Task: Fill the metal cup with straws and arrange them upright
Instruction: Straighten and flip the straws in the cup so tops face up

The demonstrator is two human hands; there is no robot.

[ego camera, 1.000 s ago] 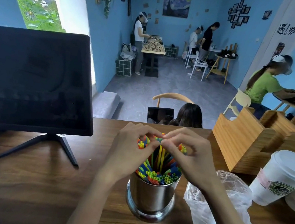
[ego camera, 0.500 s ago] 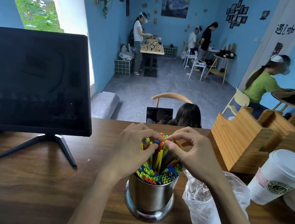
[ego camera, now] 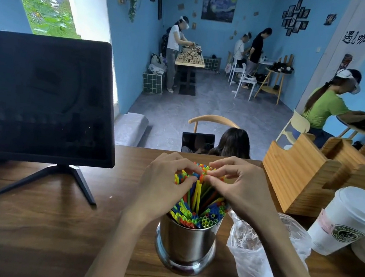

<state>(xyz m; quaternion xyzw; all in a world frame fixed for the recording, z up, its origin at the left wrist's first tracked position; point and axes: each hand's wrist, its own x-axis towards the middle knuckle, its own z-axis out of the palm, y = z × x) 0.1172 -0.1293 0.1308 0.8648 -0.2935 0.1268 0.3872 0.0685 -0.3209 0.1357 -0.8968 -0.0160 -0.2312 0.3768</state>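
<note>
The metal cup [ego camera: 185, 245] stands on the wooden desk [ego camera: 39, 231], close to its near edge, packed with coloured straws [ego camera: 197, 211] whose open ends crowd the rim on the near side. A taller bunch rises from the middle, leaning slightly away. Both hands meet over that bunch: the left hand [ego camera: 161, 188] curls in from the left, its fingers [ego camera: 186, 172] pinched narrow around the straw tops, and the right hand [ego camera: 242, 189] closes in from the right, fingers [ego camera: 223, 171] gripping the same tips. A crumpled clear bag [ego camera: 254, 257] lies just right of the cup. A dark screen [ego camera: 41, 98] stands far left, a lidded paper cup [ego camera: 346, 223] and a wooden rack [ego camera: 305, 176] to the right.
</note>
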